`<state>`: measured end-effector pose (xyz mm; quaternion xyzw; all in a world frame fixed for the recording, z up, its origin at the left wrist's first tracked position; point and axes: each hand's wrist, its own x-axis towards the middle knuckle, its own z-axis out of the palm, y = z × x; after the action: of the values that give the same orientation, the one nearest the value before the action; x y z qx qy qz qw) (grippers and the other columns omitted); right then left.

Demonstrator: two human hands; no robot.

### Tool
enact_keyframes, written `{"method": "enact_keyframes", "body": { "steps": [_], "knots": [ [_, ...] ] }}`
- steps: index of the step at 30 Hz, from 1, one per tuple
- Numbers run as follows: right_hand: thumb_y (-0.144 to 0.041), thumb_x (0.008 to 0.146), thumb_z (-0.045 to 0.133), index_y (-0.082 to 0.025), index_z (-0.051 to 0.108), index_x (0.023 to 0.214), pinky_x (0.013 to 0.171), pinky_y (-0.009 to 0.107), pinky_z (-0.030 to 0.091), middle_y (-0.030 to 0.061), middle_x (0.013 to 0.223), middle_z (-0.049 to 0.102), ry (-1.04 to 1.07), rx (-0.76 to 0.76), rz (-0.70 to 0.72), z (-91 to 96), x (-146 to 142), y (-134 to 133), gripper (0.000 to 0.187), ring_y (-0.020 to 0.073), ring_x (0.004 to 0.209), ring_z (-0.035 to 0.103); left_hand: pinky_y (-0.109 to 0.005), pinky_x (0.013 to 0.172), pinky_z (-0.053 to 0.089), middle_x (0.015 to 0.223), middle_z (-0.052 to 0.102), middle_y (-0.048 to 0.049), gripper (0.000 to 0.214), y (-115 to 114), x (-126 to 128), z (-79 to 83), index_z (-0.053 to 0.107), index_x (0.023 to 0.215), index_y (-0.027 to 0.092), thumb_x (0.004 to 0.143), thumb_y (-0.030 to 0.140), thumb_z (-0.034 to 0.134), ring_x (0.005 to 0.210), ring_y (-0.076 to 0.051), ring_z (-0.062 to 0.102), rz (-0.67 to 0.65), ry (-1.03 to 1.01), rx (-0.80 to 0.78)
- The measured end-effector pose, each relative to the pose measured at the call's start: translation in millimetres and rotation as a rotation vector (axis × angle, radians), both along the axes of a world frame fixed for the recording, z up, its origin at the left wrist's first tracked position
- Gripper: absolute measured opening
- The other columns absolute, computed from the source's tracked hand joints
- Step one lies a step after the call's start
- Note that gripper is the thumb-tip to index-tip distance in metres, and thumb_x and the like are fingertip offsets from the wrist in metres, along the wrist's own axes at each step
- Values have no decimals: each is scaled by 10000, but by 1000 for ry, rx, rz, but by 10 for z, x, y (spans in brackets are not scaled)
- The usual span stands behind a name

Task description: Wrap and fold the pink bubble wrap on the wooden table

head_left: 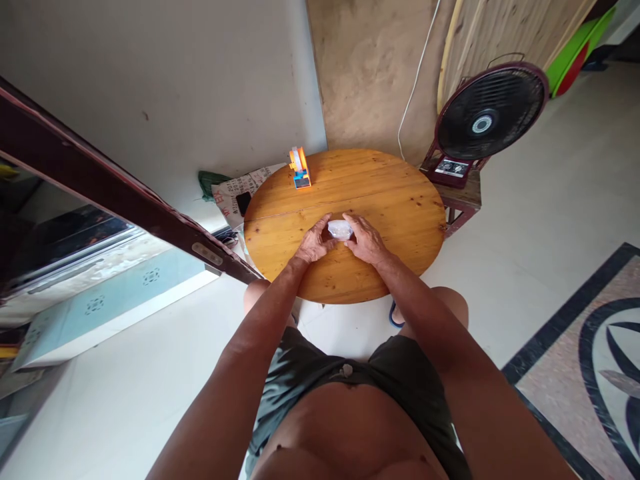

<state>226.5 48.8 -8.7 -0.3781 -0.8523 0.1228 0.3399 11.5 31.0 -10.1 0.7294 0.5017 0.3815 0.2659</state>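
Observation:
Between my two hands is a small, clear whitish plastic container (341, 230) at the middle of the round wooden table (400, 193). My left hand (316, 241) grips its left side, thumb and fingers curved round the edge. From the right side my right hand (367, 240) holds it the same way. What is inside the container is too small to make out. Farther back on the table stands an orange and blue tape dispenser (301, 168) with a roll of tape in it, apart from both hands.
A dark electric fan (490, 120) sits on a wooden stool (463, 193) at the table's right. Left of the table lie a printed sack (235, 200) and a black phone-like object (243, 203). A dark door frame (125, 180) runs along the left; a white cord (417, 73) hangs down the wall.

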Motion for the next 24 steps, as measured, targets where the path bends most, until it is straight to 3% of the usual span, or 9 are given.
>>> {"method": "enact_keyframes", "body": {
  "steps": [6,15,24],
  "knots": [
    [-115,801,594,-166,382,1539,1149,515,436,164,1455,557,-57,5,-15,13,-7,-5,770,327,1337,517,-445,1151,467,1395,627,-155,856,8,-5,-14,402,1533,124,791,353,761,1293,-312,608,-8,-7,6],
    [-140,826,585,-165,425,1505,1103,509,467,167,1390,602,-83,5,-57,-11,-31,0,698,329,1280,553,-464,1171,447,1429,609,-153,736,43,44,-58,511,1462,141,796,334,756,1320,-326,581,26,53,63],
    [-202,866,584,-132,441,1491,1084,492,482,180,1376,609,-93,19,-55,10,-32,-8,645,330,1257,567,-477,1136,470,1388,631,-163,755,25,40,-27,538,1435,156,826,555,736,1292,-343,599,27,63,28]
  ]
}}
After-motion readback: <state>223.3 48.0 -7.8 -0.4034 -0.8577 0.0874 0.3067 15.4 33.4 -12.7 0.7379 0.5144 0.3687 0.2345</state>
